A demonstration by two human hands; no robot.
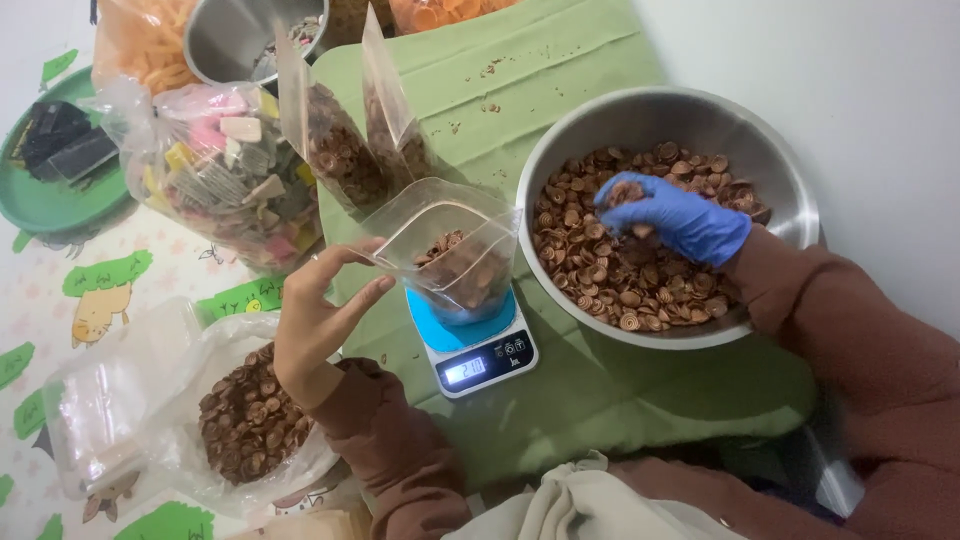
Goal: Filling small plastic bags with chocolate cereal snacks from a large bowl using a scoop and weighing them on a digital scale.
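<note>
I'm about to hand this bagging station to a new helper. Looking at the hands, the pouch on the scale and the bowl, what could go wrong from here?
1. The clear pouch stands on the small scale, steadied only by the left hand; it could tip and spill.
2. The right hand, gloved, lifts snack pieces from the steel bowl; some may drop onto the green cloth, which already carries crumbs.
3. The left hand pinching the rim might skew the reading.

We wear a reddish-brown long-sleeved top, its soft fabric bunching in folds at both forearms and ending in plain cuffs at the wrists. Our right hand (680, 218) is covered by a thin blue disposable glove, slightly wrinkled. Our left hand (315, 315) is bare, with no glove.
</note>
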